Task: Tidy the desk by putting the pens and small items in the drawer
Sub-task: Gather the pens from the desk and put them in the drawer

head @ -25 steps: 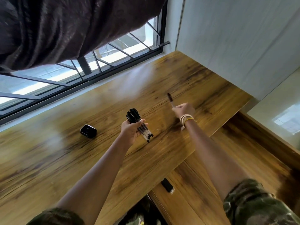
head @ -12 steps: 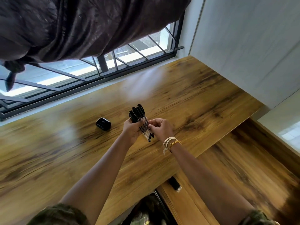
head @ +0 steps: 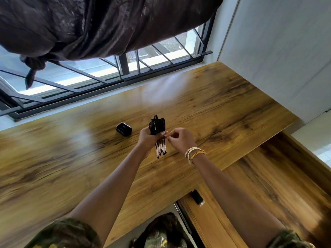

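My left hand [head: 146,138] grips a bundle of several clear pens with black caps [head: 158,135], held upright above the wooden desk [head: 53,158]. My right hand [head: 179,140], with string bracelets at the wrist, pinches the bundle's right side near the caps. A small black case [head: 123,128] lies on the desk just left of my left hand. A small black lighter-like item [head: 197,196] lies on the lower wooden surface beside the desk's front edge. No drawer is visible.
A barred window [head: 125,68] runs along the desk's far edge, with a dark curtain [head: 89,24] bunched above it. A white cabinet wall [head: 277,51] borders the desk on the right. A lower wooden surface [head: 268,185] sits at the right front.
My right hand carried a pen from the desk's right side to the bundle in my left hand and now holds against it. The camera view shifted rightwards.
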The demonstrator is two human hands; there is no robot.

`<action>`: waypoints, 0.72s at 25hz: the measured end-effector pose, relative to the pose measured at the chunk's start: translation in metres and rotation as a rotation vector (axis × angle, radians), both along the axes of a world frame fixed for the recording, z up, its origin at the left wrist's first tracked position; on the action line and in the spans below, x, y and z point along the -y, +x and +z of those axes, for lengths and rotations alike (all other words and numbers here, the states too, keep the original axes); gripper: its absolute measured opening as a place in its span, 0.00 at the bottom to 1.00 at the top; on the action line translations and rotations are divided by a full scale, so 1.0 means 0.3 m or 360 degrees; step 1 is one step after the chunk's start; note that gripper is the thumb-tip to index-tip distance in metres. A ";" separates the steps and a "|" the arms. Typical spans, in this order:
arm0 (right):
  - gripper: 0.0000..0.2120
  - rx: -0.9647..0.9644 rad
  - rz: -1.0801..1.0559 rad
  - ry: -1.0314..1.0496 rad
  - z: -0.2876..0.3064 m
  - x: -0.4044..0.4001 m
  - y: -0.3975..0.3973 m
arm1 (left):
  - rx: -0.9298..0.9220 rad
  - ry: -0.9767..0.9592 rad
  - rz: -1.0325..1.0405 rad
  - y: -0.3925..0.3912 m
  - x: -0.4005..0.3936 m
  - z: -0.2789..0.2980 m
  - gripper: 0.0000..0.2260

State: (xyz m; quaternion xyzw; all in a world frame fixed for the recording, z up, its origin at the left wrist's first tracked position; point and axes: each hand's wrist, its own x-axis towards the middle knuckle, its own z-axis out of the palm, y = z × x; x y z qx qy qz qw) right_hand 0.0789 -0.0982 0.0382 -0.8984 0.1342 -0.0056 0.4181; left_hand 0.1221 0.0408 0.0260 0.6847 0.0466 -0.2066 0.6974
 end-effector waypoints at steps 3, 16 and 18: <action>0.12 0.0195 -0.0069 0.0307 0.058 -0.003 0.021 | 0.0193 0.0061 -0.0108 -0.008 -0.010 0.004 0.09; 0.06 0.0376 0.0285 0.0247 0.080 -0.083 0.033 | 0.0454 0.0187 -0.0197 -0.037 0.013 -0.014 0.06; 0.05 0.0381 0.0274 0.0236 0.089 -0.090 0.050 | 0.0461 0.0213 -0.0207 -0.034 0.016 -0.001 0.07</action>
